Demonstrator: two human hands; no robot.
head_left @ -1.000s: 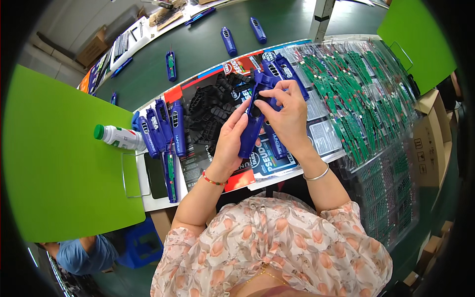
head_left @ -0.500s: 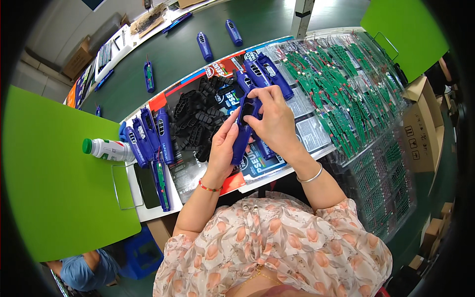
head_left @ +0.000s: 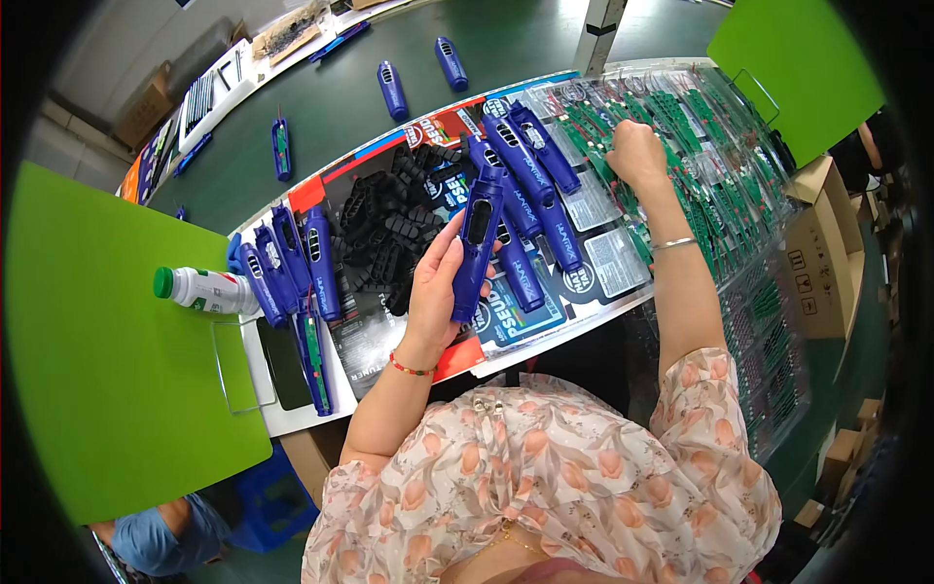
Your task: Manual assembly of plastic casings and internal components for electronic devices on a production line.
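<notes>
My left hand (head_left: 433, 297) is wrapped round a blue plastic casing (head_left: 469, 277), its oval opening lined in black and facing up. Out to the right, my right hand (head_left: 638, 156) is over the green circuit boards (head_left: 693, 180) with its fingers bent together. Its fingertips are partly hidden, so what they pinch cannot be made out. Several more blue casings (head_left: 525, 170) lie just beyond and right of my left hand. A heap of black plastic inserts (head_left: 375, 219) lies to its left.
Another group of blue casings (head_left: 318, 263) rests at the left, one holding a green board (head_left: 313, 355). Beside them lies a white bottle with a green cap (head_left: 204, 289). Green panels (head_left: 126, 350) flank the bench. A metal post (head_left: 597, 39) stands behind; an open cardboard box (head_left: 827, 263) is at right.
My right hand has left the casing and reached right to the circuit boards. My left hand keeps hold of the casing, now more upright in view.
</notes>
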